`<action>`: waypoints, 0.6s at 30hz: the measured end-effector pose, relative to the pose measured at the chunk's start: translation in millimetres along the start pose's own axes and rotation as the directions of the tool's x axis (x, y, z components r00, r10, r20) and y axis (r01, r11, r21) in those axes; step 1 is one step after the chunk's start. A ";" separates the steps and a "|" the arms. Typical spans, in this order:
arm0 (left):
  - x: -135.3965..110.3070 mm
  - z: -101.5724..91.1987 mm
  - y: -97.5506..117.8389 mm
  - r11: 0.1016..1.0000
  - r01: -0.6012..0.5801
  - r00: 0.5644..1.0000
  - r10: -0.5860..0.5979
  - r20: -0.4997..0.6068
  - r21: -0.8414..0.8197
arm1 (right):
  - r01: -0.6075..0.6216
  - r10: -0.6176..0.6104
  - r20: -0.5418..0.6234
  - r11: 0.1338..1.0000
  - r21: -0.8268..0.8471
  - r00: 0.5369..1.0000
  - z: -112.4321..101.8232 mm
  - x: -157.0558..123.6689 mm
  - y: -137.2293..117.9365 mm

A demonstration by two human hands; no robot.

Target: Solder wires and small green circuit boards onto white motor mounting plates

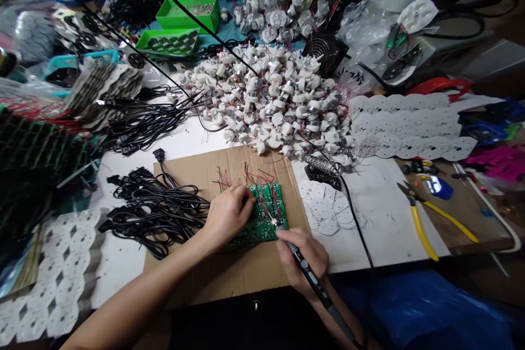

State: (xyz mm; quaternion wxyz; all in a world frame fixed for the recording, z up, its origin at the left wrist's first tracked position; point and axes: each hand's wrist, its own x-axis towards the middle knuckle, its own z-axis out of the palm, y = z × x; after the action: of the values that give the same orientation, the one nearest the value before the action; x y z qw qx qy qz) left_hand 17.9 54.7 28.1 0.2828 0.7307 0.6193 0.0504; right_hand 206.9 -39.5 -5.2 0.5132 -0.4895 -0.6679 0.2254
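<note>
A green circuit board panel (pixel 268 205) with thin red and black wires lies on a brown cardboard sheet (pixel 229 273). My left hand (pixel 227 213) rests on the panel's left edge, fingers curled and pinching at a wire I can barely make out. My right hand (pixel 305 254) is closed round a black soldering iron (pixel 305 268), whose tip touches the panel's lower right corner. The iron's black cable runs down past my wrist.
A big heap of small white motors (pixel 274 104) lies behind the cardboard. Black cable bundles (pixel 156 213) sit at the left, white round boards (pixel 324 208) and a coiled iron stand (pixel 324 167) at the right. Yellow-handled pliers (pixel 426 216) lie farther right. Green trays (pixel 188 13) stand at the back.
</note>
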 end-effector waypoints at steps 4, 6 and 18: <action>-0.1 2.5 -1.4 1.000 -0.012 1.000 0.012 -0.026 -0.007 | 0.002 -0.002 0.014 1.000 -0.007 1.000 2.3 -0.9 2.6; -0.1 3.7 -2.0 1.000 -0.007 0.999 0.007 -0.037 -0.006 | 0.000 0.000 0.022 1.000 -0.002 1.000 3.4 -1.7 4.6; 1.5 5.2 -0.4 0.999 0.031 0.999 -0.030 -0.045 0.009 | 0.077 -0.078 -0.020 0.996 -0.045 0.997 9.2 1.3 7.9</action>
State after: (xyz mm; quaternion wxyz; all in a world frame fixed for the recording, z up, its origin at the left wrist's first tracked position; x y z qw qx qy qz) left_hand 20.1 54.3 23.2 0.2659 0.7212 0.6369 0.0594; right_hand 201.9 -33.2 -14.4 0.5179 -0.4771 -0.6855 0.1851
